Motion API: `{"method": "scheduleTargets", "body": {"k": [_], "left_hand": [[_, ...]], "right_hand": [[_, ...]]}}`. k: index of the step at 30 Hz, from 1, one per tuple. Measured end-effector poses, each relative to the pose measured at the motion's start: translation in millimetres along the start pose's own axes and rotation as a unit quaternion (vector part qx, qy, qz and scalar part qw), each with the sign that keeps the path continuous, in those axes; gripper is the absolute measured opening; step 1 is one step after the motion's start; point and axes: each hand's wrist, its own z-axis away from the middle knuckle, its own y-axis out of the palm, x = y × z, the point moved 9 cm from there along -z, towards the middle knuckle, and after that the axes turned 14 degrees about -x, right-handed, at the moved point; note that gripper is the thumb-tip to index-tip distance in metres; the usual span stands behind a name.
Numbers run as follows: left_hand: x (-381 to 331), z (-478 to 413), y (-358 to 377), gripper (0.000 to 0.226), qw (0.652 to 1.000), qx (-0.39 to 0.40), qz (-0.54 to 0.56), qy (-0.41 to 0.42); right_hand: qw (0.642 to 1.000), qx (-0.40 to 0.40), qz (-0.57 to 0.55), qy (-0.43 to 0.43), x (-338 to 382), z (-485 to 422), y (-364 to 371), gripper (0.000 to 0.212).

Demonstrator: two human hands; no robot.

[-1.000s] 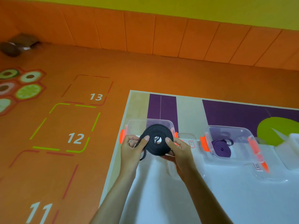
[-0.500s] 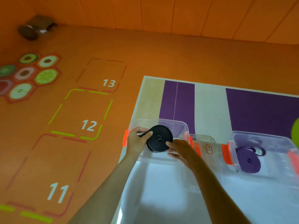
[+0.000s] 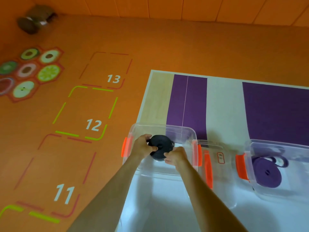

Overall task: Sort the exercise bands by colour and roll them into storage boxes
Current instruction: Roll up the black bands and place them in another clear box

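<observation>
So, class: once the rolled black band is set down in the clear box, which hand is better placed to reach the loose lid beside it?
Probably the right hand: the clear orange-clipped lid lies just right of the clear plastic box; the left hand grips the rolled black band's far side.

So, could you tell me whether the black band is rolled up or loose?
Rolled up: the black band is a tight coil, gripped by both hands over the clear box.

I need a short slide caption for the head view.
Both hands lower a rolled black band into a clear storage box.
</observation>
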Motion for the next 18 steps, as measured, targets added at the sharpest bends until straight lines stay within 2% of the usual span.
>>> {"method": "scheduleTargets", "body": {"k": [2,5,9,12,15,18], "left_hand": [[-4.7,-2.2,2.1,0.082,0.999,0.03,-0.039,0.023],[-12.1,3.6,12.0,0.077,0.989,0.072,-0.106,0.069],[-12.8,7.7,18.1,0.068,0.97,0.036,-0.208,0.123],[-12.3,9.1,21.9,0.07,0.946,0.04,-0.287,0.147],[-11.1,14.0,22.9,0.093,0.918,0.076,-0.354,0.165],[-23.2,30.5,13.8,0.095,0.906,0.069,-0.366,0.2]], "right_hand": [[0.999,-0.025,0.024,-0.009,-3.1,-7.5,0.3,0.05],[0.993,-0.059,0.087,-0.057,-0.2,-8.8,-2.9,0.053],[0.98,-0.069,0.149,-0.109,3.4,-9.4,0.1,0.051],[0.938,-0.106,0.268,-0.193,16.4,-1.3,-1.7,0.047],[0.89,-0.092,0.369,-0.25,27.3,18.7,-3.2,0.036],[0.884,-0.081,0.332,-0.318,42.0,58.0,-21.5,0.034]]}}
